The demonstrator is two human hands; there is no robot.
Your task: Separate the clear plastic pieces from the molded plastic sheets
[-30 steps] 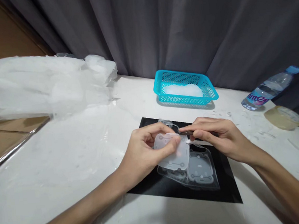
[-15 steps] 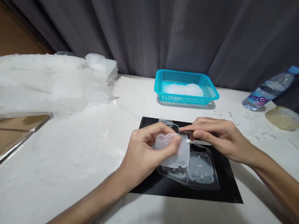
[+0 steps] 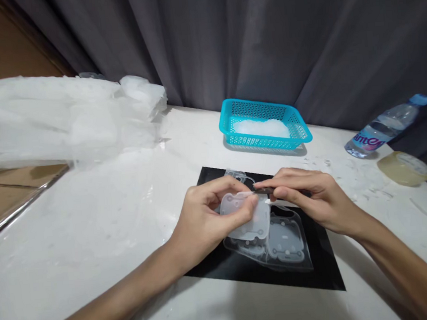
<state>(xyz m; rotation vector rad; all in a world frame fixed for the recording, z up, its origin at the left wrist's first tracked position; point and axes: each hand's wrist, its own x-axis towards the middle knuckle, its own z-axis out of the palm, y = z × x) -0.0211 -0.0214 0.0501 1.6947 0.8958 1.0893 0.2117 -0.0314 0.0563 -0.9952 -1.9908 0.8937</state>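
My left hand [image 3: 207, 215] pinches a translucent white plastic piece [image 3: 249, 216] and holds it tilted over a black mat [image 3: 320, 265]. My right hand [image 3: 306, 196] is closed on a thin dark tool [image 3: 266, 190], whose tip meets the top edge of that piece. More clear moulded plastic pieces [image 3: 284, 241] lie flat on the mat under both hands. Part of another clear piece [image 3: 239, 174] shows behind my left fingers.
A turquoise basket [image 3: 264, 124] with white bits stands behind the mat. Stacked bags of white plastic parts [image 3: 64, 121] fill the table's left end. A water bottle [image 3: 386, 127] lies at the right beside a roll of tape [image 3: 404, 168]. Grey curtain behind.
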